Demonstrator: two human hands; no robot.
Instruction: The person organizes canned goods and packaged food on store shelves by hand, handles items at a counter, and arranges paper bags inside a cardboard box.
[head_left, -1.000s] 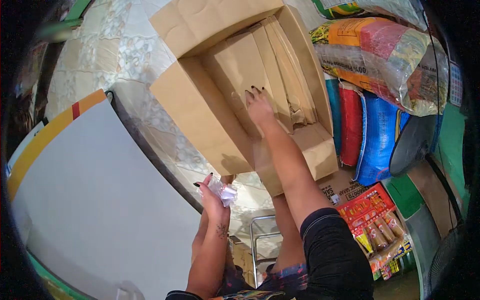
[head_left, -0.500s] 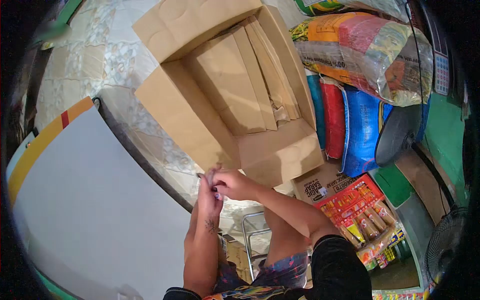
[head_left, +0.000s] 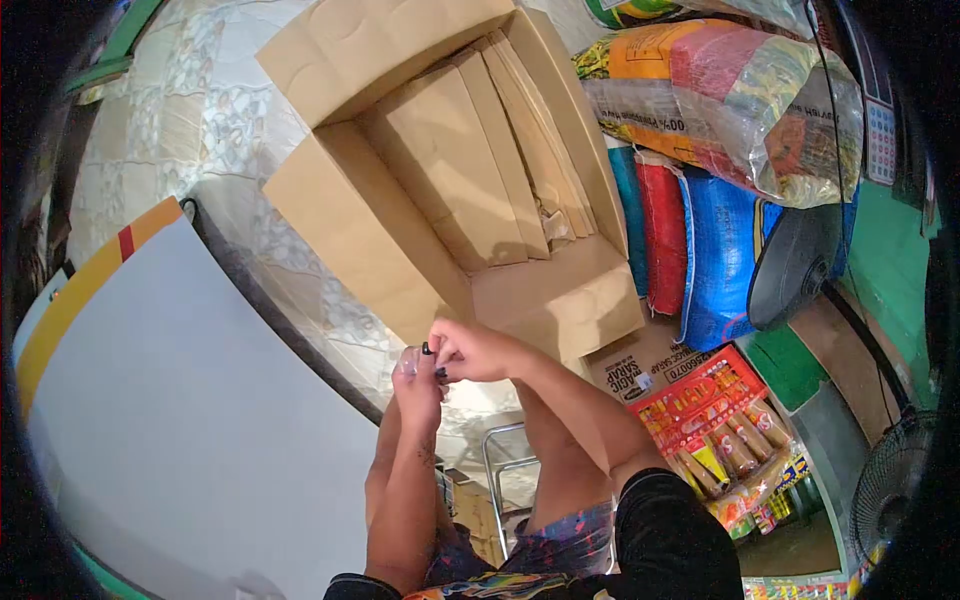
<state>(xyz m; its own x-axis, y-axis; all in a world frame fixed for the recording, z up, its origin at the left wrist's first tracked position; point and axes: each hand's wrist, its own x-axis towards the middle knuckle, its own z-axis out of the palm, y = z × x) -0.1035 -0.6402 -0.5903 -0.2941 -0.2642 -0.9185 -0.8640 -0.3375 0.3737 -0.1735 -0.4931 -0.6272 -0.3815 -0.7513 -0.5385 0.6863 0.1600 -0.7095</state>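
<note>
My left hand (head_left: pixel 418 388) is closed, with the fingers curled upward around a small, pale, translucent bit (head_left: pixel 408 364) that looks like clear plastic. My right hand (head_left: pixel 474 350) meets it from the right, thumb and fingers pinched together against the left fingertips. Whatever lies between the fingertips is too small to name. Both hands are over the near end of an open cardboard box (head_left: pixel 370 240), close to its lower flap. Flat cardboard pieces (head_left: pixel 445 165) lie inside the box along its bottom and right wall.
A large white-grey panel with a yellow edge (head_left: pixel 200 400) fills the left. Stuffed sacks (head_left: pixel 720 110), including a blue sack (head_left: pixel 718 250), line the right. Nearer are a Magic Sarap carton (head_left: pixel 640 362), red packaged goods (head_left: pixel 710 400), a black fan (head_left: pixel 895 490) and a metal stool (head_left: pixel 490 460).
Both hands have shifted slightly up, and the right hand has moved a little rightward, its fingers now pinching at the left fingertips. The view has shifted slightly. The box stays in place.
</note>
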